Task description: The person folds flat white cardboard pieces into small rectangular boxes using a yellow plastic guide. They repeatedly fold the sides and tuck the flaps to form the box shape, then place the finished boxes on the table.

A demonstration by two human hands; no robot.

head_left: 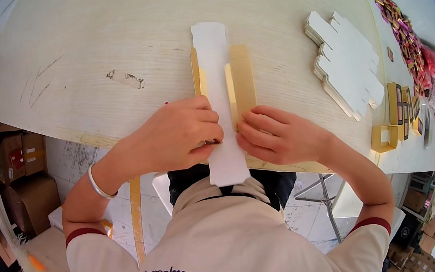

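A long cardboard box blank [217, 86], white inside with gold side panels folded upward, lies lengthwise in front of me, its near end reaching past the table edge. My left hand [181, 133] is closed on the gold side panel at its left, fingers curled and thumb pressed in near the edge. On the opposite side my right hand [278, 134] has its fingers bent against the right gold panel, fingertips at its lower part. The fingers partly hide both panels. At the right lies a stack of flat white box blanks [348, 59] with notched edges.
Several small gold boxes [385, 137] stand near the right table edge, one an open frame. Beyond them lies a heap of small colourful packets [406, 34] beside red plastic bags [434, 69]. Brown cartons [35, 200] sit under the table at left.
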